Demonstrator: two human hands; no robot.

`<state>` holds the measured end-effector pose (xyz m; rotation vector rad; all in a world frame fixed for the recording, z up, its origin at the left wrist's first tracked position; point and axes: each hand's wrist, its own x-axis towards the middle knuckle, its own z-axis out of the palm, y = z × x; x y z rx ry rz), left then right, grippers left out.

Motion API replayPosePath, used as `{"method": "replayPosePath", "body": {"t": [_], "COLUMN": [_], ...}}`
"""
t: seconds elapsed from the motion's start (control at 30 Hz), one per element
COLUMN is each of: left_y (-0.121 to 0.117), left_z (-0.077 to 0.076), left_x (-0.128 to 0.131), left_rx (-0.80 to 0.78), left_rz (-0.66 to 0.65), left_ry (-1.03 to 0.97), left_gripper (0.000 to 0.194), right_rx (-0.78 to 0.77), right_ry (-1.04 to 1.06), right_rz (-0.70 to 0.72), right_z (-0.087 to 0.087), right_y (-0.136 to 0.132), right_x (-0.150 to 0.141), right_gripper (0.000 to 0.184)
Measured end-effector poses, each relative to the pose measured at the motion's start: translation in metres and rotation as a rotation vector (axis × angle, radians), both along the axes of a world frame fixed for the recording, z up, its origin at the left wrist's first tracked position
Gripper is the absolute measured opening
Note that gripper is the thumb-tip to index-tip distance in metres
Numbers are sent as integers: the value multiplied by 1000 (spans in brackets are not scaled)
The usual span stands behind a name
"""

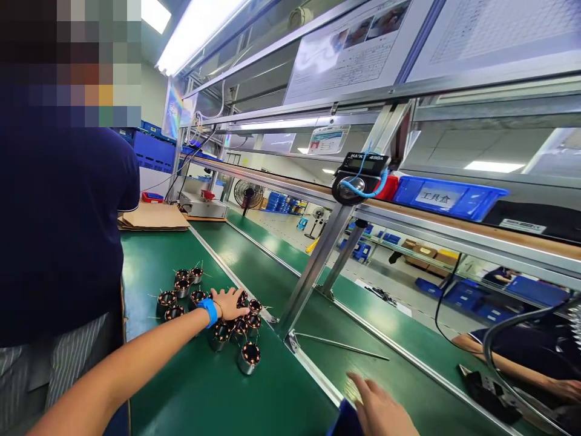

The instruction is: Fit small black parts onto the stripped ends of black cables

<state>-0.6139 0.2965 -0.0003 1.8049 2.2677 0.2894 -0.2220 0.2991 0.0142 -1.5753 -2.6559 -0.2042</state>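
Note:
Several small round motor stators (249,356) with copper windings stand in a cluster on the green bench mat (190,387). My left hand (230,303), with a blue wristband (209,311) on the wrist, reaches out over the cluster. Its fingers curl down onto the stators at the far side, beside the metal rail; what they grip is hidden. My right hand (379,407) lies at the bottom edge over the conveyor belt (381,327), fingers stretched flat and blurred, above a dark blue thing.
A person in a dark shirt (59,230) stands close on the left. Flat cardboard (154,217) lies further along the bench. A slanted metal post (318,260) rises from the rail. A blue bin (447,197) and a meter (361,172) sit on the shelf.

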Motion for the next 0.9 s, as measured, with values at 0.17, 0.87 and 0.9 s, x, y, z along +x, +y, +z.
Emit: {"method": "replayPosePath", "body": {"t": [0.17, 0.87, 0.9], "left_y": [-5, -83, -89], "left_z": [-9, -10, -11], "left_x": [10, 138, 148], "left_rx": [85, 214, 214], "left_rz": [70, 165, 166], "left_ry": [38, 80, 79], "left_gripper": [82, 64, 65], "right_rx": [-49, -173, -175], "right_ry": [206, 252, 240], "right_rz": [289, 319, 316], "right_z": [29, -25, -24], "right_y": [16, -4, -11], "right_x": [-154, -145, -134], "right_gripper": [39, 36, 36]}}
